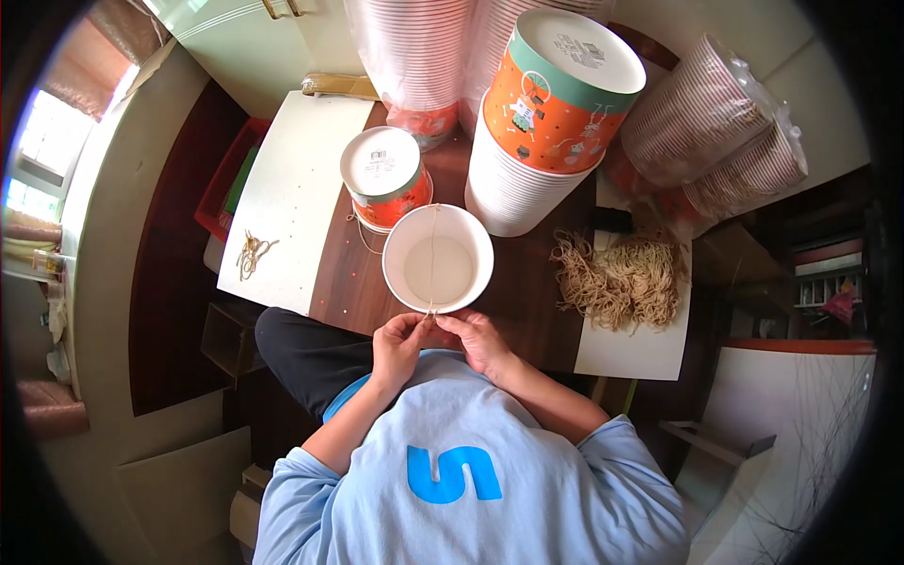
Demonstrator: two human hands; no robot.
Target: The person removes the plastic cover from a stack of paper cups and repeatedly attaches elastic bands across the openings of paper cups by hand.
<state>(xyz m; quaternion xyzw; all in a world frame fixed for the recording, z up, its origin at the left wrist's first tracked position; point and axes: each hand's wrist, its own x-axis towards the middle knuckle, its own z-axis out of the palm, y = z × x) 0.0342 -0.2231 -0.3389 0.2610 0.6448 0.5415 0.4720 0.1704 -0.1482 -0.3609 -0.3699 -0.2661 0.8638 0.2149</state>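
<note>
A white paper bucket [403, 234] stands on the table, its open mouth facing up. A thin cord [434, 252] runs across the mouth from the far rim to the near rim. At the near rim, my left hand [399, 343] is closed in a pinch on the cord's end. Beside it, my right hand [477, 341] also pinches the cord, its fingertips almost touching the left ones. The exact knot or loop between the fingers is too small to make out. Just behind is an upside-down orange and green bucket [388, 201] with a cord hanging at its side.
A tall stack of upturned buckets [527, 179] stands behind right. Bagged bucket stacks [419, 56] rise at the back, others [702, 118] at right. A heap of tan cords [626, 282] lies right; a few loose cords [252, 254] lie on the white board [297, 188] at left.
</note>
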